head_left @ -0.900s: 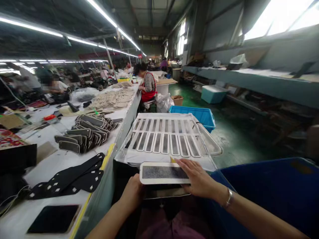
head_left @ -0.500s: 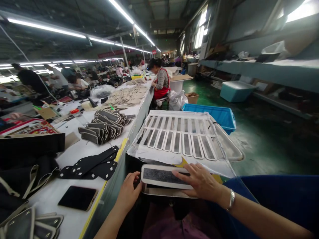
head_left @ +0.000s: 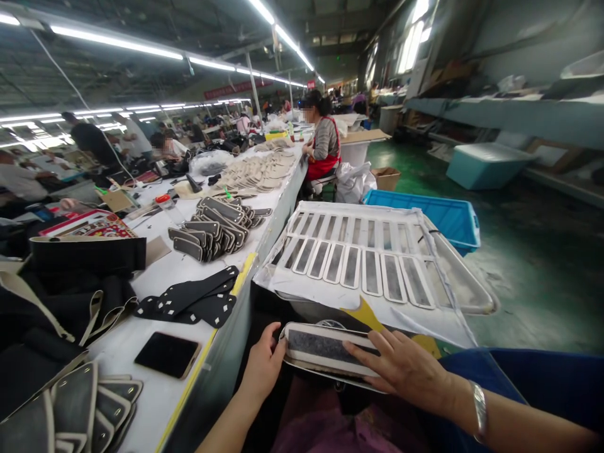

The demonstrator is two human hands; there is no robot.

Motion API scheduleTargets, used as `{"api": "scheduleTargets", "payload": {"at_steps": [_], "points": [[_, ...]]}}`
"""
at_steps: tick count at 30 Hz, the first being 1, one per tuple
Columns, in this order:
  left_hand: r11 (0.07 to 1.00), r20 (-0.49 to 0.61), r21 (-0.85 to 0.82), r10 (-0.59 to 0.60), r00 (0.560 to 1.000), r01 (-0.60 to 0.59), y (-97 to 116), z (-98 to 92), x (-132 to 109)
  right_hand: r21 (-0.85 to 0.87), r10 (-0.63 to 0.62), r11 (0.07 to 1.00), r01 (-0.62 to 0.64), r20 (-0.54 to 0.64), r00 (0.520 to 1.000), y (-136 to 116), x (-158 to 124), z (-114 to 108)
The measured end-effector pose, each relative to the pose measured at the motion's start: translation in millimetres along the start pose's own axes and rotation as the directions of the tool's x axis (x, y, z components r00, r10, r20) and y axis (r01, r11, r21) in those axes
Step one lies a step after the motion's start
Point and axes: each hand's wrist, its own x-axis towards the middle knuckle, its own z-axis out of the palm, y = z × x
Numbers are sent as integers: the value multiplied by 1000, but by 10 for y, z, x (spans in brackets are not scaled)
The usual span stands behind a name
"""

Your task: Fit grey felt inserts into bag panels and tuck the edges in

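A long rounded strip panel, with a pale border and a dark grey centre, lies tilted above my lap. A second pale layer shows along its lower edge. At the panel's left end my left hand has its thumb and fingers closed on the corner. My right hand holds the right half, its fingers stretched over the top face and covering that end. Beyond it, a white-covered board bears several similar bordered strips in rows.
To the left, a table carries stacked dark strips, black studded pieces and a phone. A yellow piece lies by the board's front edge. A blue bin stands behind it; a co-worker sits farther along the table.
The panel's top layer now lies closely over the lower one, narrowing the gap between them. My left thumb has come onto its left end. The view has swung slightly left.
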Motion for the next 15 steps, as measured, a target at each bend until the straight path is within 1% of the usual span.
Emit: {"api": "scheduleTargets", "payload": {"at_steps": [4, 6, 8, 12, 15], "points": [[999, 21, 35, 25, 999, -25, 17, -17, -1, 111, -15, 994, 6, 80, 997, 77, -50, 15], [996, 27, 83, 33, 999, -35, 40, -26, 12, 168, -14, 986, -8, 130, 991, 110, -15, 30], [985, 50, 166, 41, 998, -49, 71, -46, 41, 206, -9, 978, -33, 201, 979, 123, 71, 37], [921, 173, 375, 41, 984, -104, 115, -129, 141, 228, 1, 969, -90, 361, 933, 85, 290, 1], [845, 292, 508, 14, 956, -167, 173, -204, 220, 214, 27, 968, -133, 438, 898, 45, 374, -32]]}}
